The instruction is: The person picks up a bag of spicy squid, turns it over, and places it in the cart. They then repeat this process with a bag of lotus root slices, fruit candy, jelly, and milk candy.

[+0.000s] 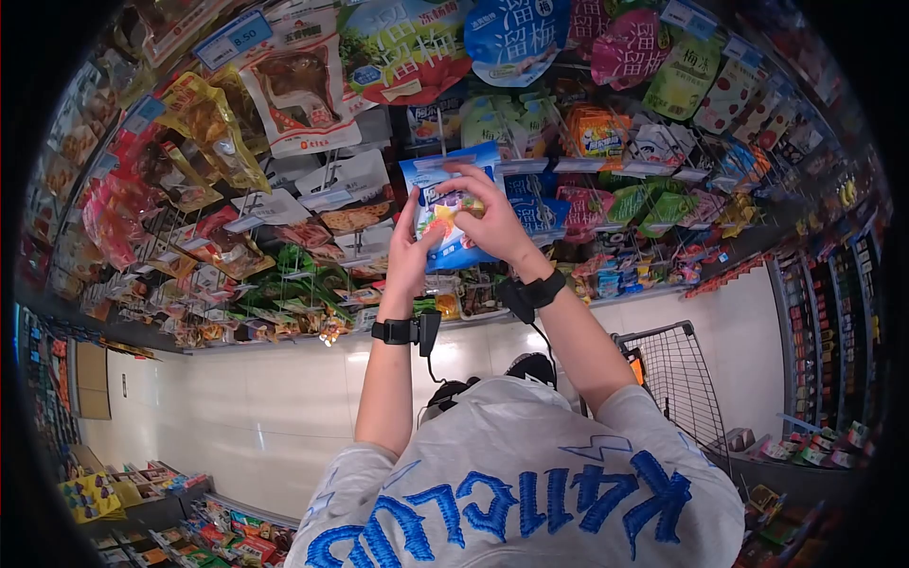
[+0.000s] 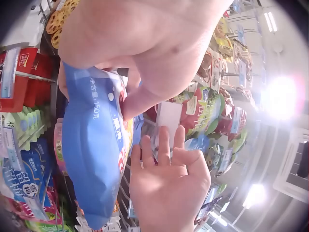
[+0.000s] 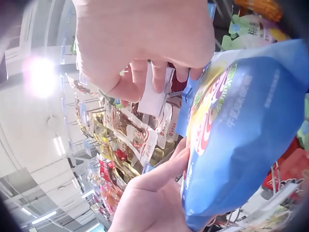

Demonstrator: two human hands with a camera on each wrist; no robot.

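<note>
- At the upper centre of the head view, left hand [image 1: 409, 261] grips the bag [image 3: 241, 135]: thumb on the printed face, other fingers behind the side edge.
- Right of it, right hand [image 1: 499, 227] lies before the same face, fingers loosely bent, apart from one another and holding nothing; whether a fingertip touches the film cannot be told.
- Between the hands, the bag stands nearly upright, its long axis running up and down the head view with a slight tilt. The left hand, in contact at the lower left edge, is the nearer.
- Bag material: thin, smooth blue film, softly creased, bulging at the middle and flatter towards its ends; fruit print on the face.
- Below the hands: black straps [image 1: 396, 330], one on each wrist, each with a dark, blocky unit.
- Above and around: glossy packs [image 1: 294, 80] on thin rods, some flat, some puffed; a matt white card [image 3: 153, 99] shows beyond the right fingers in the right wrist view.
- Lower centre: grey shirt [image 1: 559, 435], soft cloth with thick, ridged blue lettering.
- Right of centre, lower down: cart [image 1: 677, 374], dark wire mesh, on pale, shiny floor [image 1: 284, 388].
</note>
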